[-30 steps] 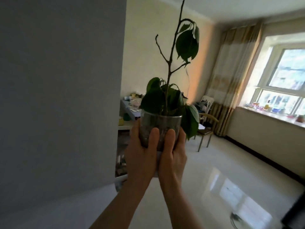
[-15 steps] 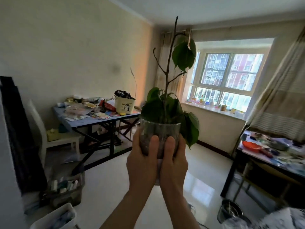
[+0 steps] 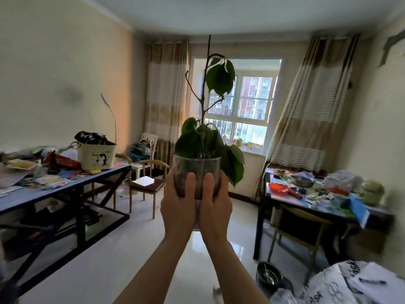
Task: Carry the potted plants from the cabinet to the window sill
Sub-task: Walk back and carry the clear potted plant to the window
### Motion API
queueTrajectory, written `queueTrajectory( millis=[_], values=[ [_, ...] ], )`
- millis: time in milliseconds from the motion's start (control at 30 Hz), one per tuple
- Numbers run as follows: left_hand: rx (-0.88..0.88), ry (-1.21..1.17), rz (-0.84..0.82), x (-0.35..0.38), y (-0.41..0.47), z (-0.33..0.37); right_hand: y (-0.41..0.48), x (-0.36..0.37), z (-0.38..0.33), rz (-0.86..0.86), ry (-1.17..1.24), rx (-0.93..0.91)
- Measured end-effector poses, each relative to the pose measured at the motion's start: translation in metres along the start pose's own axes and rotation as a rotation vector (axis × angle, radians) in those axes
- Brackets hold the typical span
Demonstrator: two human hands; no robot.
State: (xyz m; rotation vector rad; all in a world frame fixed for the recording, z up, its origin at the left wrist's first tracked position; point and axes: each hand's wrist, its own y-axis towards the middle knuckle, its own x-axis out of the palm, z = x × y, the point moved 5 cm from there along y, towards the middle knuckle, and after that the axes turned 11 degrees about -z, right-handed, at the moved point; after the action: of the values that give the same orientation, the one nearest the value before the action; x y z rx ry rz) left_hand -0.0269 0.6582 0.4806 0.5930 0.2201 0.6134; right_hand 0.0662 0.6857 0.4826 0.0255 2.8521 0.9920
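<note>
I hold a potted plant [image 3: 198,166] up in front of me: a clear glass pot with soil, dark green leaves and a tall thin stem. My left hand [image 3: 178,206] wraps the pot's left side and my right hand [image 3: 215,205] its right side, thumbs side by side on the near glass. The window sill [image 3: 252,149] lies straight ahead at the far end of the room, below a bright window, with small items on it. The cabinet is out of view.
A cluttered blue table [image 3: 65,187] stands on the left with a cream bucket [image 3: 96,155] on it. A wooden chair [image 3: 149,183] is ahead left. Another cluttered table [image 3: 317,200] fills the right. A metal bowl [image 3: 269,275] sits on the glossy floor between them.
The view has swung from a grey wall to the room, and the window now lies straight ahead. Both hands keep the same hold on the pot.
</note>
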Motion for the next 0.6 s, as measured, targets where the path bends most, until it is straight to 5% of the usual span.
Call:
queueTrajectory(
  millis=[600],
  values=[
    [-0.045, -0.063, -0.081, 0.161, 0.26, -0.189, 0.27, 0.078, 0.209, 0.045, -0.031, 0.003]
  ],
)
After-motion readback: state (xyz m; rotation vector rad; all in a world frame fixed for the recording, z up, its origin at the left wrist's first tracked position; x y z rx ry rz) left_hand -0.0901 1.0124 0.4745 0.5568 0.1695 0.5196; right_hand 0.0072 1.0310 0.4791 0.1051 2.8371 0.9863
